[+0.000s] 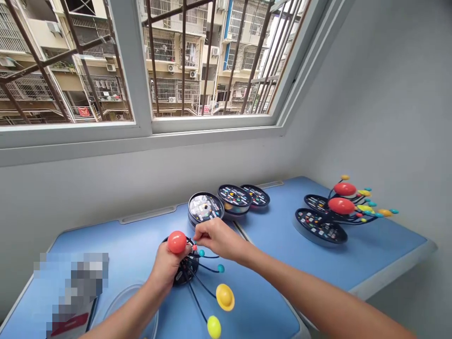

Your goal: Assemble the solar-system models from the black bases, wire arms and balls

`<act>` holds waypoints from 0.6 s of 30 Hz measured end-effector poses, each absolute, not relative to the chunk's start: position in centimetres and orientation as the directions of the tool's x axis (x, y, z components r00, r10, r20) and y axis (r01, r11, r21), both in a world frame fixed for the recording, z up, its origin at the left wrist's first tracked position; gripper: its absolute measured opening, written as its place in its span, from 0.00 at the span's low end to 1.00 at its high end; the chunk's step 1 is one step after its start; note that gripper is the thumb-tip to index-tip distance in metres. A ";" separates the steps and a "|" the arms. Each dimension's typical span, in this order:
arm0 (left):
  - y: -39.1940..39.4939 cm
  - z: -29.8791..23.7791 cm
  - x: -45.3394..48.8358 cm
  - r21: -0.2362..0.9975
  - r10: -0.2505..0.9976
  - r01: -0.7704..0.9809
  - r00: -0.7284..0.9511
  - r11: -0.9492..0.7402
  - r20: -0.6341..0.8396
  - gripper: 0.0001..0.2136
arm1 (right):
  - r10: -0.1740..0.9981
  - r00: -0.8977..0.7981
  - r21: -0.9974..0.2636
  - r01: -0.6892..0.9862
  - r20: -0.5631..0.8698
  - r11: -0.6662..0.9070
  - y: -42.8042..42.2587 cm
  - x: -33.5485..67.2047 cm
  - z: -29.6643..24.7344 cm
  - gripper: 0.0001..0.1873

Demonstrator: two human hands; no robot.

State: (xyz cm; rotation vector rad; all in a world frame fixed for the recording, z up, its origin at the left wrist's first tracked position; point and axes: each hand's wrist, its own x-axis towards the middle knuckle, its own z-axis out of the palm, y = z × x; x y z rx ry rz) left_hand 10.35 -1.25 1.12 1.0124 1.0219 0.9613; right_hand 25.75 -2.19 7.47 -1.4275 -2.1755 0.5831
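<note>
My left hand (pixel 168 268) grips a model of the solar system (pixel 187 268) by its black base, with the model's red sun ball (pixel 176 242) sitting above my fingers. My right hand (pixel 217 238) reaches in from the right, its pinched fingertips at a small red bead (pixel 194 247) on the model. Thin black wire arms fan out toward the front, carrying teal balls (pixel 221 268), a yellow ringed planet (pixel 225 297) and a yellow ball (pixel 213 326). My left hand hides most of the base.
Several round black tins (pixel 235 200) stand on the blue desk (pixel 370 254) near the wall. Two similar models (pixel 341 205) stand at right beside black discs (pixel 319 227). A transparent plastic lid (pixel 130 306) and a pixelated object (pixel 74 292) lie at front left. A barred window (pixel 212 61) is above.
</note>
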 end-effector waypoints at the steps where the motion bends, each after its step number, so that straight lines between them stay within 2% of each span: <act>1: -1.2 1.0 10.3 0.956 0.949 -0.155 0.238 0.247 -0.207 0.12 | 0.923 -0.353 -0.567 0.734 0.152 0.374 -2.2 25.7 7.4 0.10; 11: -1.0 0.5 10.6 0.948 0.957 -0.207 0.215 0.241 -0.196 0.13 | 0.903 -0.408 -0.439 0.793 0.133 0.423 -2.0 25.5 7.1 0.10; 18: -1.1 0.7 10.5 0.947 0.957 -0.212 0.217 0.240 -0.194 0.14 | 0.912 -0.385 -0.454 0.794 0.140 0.405 -2.1 25.3 7.0 0.10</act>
